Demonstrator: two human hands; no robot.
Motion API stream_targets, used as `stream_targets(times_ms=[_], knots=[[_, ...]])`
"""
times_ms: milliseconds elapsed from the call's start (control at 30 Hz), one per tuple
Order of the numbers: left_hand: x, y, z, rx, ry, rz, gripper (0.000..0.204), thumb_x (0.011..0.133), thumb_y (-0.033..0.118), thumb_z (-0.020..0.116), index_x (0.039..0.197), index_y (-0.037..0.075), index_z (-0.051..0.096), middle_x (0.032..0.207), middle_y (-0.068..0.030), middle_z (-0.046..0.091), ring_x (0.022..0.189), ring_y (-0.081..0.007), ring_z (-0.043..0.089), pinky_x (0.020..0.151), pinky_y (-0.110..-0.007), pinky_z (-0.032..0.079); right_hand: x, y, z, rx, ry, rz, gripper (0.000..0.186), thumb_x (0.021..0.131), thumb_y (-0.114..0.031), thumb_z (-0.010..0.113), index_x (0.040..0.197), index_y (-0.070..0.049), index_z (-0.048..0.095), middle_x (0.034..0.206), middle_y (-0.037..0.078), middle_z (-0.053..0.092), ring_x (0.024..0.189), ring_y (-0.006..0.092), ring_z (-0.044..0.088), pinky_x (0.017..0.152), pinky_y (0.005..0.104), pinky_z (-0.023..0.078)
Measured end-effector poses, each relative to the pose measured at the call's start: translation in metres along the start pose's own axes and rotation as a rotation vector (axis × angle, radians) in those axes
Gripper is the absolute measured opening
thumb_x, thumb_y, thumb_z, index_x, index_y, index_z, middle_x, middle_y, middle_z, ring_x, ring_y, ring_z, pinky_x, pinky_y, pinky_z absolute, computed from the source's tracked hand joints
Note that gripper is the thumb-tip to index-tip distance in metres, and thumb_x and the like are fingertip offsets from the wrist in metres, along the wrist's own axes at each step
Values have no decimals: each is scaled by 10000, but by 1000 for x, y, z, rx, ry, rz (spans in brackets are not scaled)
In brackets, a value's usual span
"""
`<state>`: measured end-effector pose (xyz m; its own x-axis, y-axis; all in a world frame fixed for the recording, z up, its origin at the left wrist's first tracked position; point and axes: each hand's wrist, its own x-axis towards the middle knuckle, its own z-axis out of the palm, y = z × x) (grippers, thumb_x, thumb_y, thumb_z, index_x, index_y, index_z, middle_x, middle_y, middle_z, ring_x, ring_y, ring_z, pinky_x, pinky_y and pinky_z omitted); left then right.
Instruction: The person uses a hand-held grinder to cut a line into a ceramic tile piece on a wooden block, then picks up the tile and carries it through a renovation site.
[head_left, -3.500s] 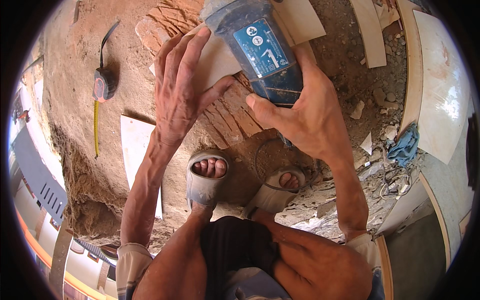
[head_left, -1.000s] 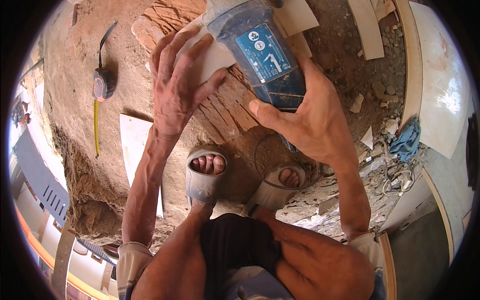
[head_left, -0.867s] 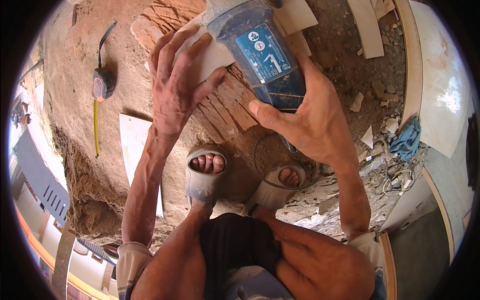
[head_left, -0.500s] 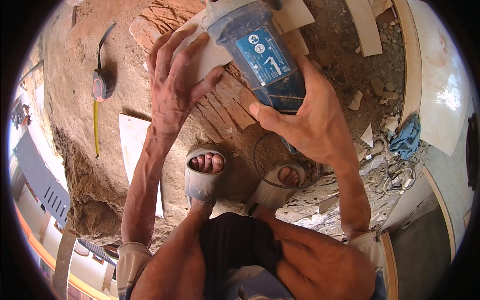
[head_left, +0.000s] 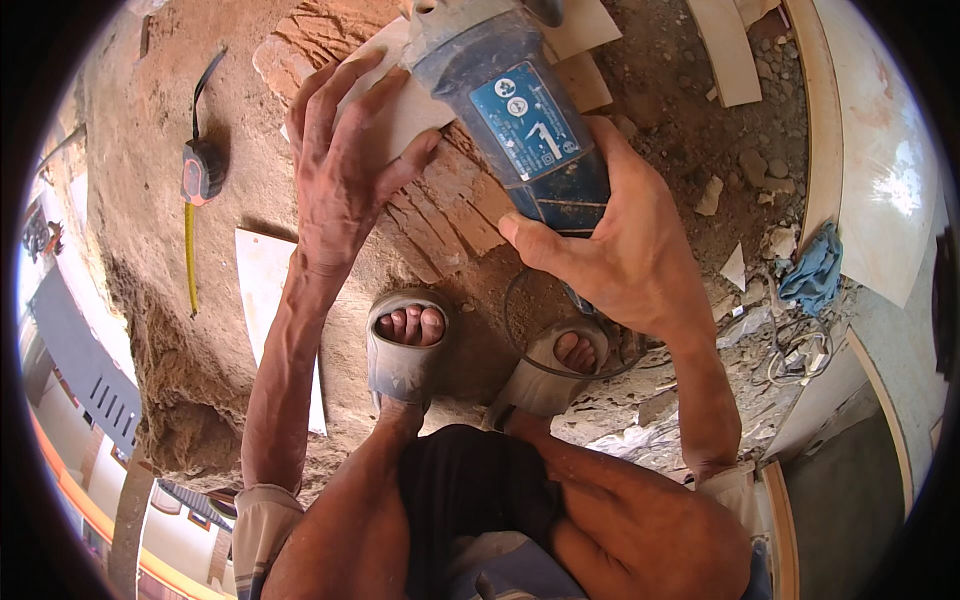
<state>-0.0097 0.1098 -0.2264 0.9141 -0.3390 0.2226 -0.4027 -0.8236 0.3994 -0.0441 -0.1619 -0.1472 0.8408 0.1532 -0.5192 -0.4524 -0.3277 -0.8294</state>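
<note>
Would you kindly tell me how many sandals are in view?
2: the left sandal on the left foot, and the right sandal on the right foot. No others show.

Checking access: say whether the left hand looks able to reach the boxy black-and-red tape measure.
Probably yes: once off the flat pale slab, the left hand has only brown ground between it and the tape measure.

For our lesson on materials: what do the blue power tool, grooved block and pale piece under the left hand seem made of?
Power tool: likely plastic, dusty and dull, with moulded edges.
Grooved block: rough, matte, reddish; could be brick or wood.
Pale piece: probably ceramic tile, being smooth and flat.
</note>
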Motion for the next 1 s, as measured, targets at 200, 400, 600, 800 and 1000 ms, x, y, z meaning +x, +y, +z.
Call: stream_targets(times_ms=[200, 400, 600, 800, 1000], knots=[[1, 0, 1, -14, 15, 17, 707, 827, 473, 919, 1436, 199, 688, 1542, -38, 610, 1445, -362, 513, 1229, -530, 426, 2, -3, 0, -14, -9, 16, 594, 821, -324, 924, 1219, 11, 639, 981, 107, 699, 866, 205, 673, 827, 381, 563], [0, -1, 2, -13, 20, 25, 703, 827, 472, 920, 1432, 199, 689, 1541, -39, 608, 1449, -361, 509, 1229, -528, 429, 0, 2, 0, -30, 5, -18, 574, 826, -307, 916, 1217, 12, 641, 978, 104, 708, 870, 196, 682, 831, 372, 566], [0, -5, 2, -8, 21, 48, 694, 827, 468, 922, 1420, 189, 694, 1543, -41, 605, 1449, -355, 510, 1229, -525, 428, -4, 3, 0, -24, 1, -2, 577, 821, -305, 919, 1226, 3, 646, 965, 93, 715, 861, 188, 686, 830, 376, 570], [2, -3, 2, 3, 9, 52, 690, 825, 466, 924, 1410, 181, 697, 1549, -40, 600, 1453, -351, 507, 1227, -524, 428, -7, 7, -1, -34, 9, -3, 591, 817, -311, 924, 1237, -2, 645, 961, 91, 714, 859, 188, 692, 826, 376, 575], [1, -4, 2, 4, 4, 55, 681, 833, 446, 923, 1417, 180, 696, 1550, -45, 597, 1455, -355, 504, 1225, -527, 427, -10, 6, -3, -20, -18, 34, 611, 816, -319, 923, 1251, 4, 639, 973, 100, 718, 862, 194, 701, 825, 376, 581]])
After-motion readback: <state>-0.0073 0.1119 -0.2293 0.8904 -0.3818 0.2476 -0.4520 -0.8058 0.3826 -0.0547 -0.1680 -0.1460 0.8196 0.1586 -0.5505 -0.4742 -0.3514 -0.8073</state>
